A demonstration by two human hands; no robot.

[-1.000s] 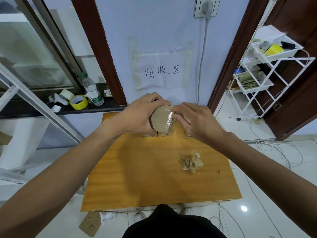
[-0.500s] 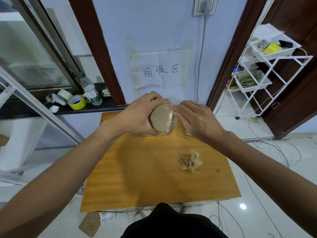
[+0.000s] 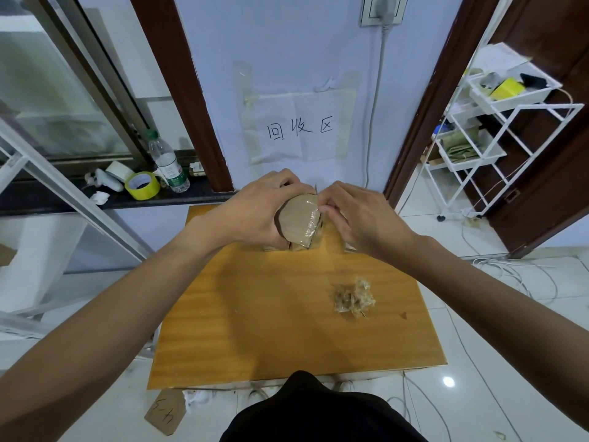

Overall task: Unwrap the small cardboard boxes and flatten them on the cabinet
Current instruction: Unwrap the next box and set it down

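A small brown cardboard box point(image 3: 298, 222) wrapped in clear tape is held above the far edge of the wooden cabinet top point(image 3: 287, 314). My left hand point(image 3: 255, 212) grips its left side. My right hand point(image 3: 363, 218) pinches the tape at the box's top right edge. More small boxes point(image 3: 306, 245) stand on the cabinet beneath, mostly hidden by my hands. A crumpled wad of removed tape point(image 3: 352, 298) lies on the cabinet to the right.
A dark sill at the left holds a water bottle point(image 3: 167, 162), yellow tape roll point(image 3: 142, 185) and white tape roll point(image 3: 118, 170). A white wire rack point(image 3: 497, 129) stands right. Cables point(image 3: 522, 275) lie on the floor. A cardboard tag point(image 3: 165, 411) lies by the cabinet's front.
My right fingers have shifted up to the box's top right edge, and the box is tilted a little differently. The left hand keeps its hold.
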